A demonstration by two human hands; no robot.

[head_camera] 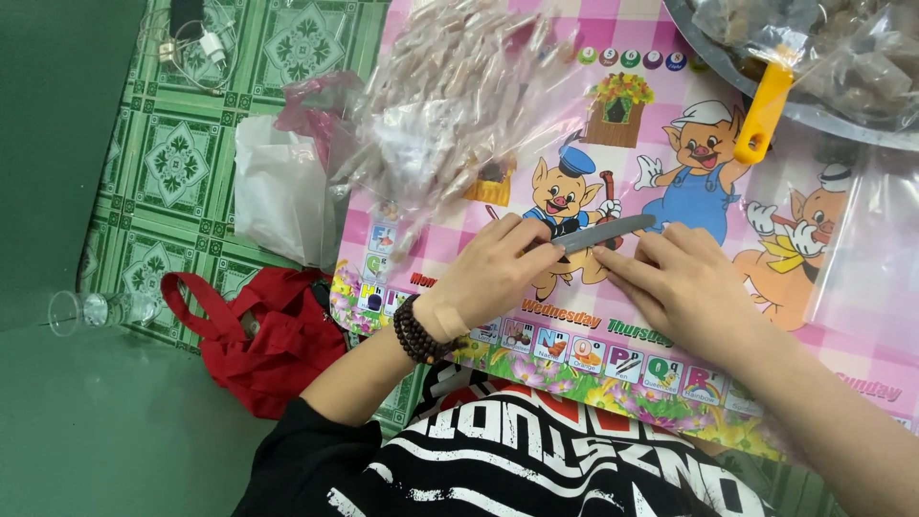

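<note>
Knife (605, 233) between left hand (495, 271) and right hand (682, 283), mid-mat (842, 354)

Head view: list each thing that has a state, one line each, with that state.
Left hand: closed around the knife's handle end.
Right hand: flat on the mat, fingers by the blade.
Knife: held level, blade pointing right.
Yellow handle: sticking out from under the bags at top right.
Clear bag of sticks: lying on the mat, crumpled.
Red bag: slumped on the floor.
Clear plastic cup: tipped on its side.

Green patterned floor mat (182, 158), plain green floor (57, 144), even light
</note>
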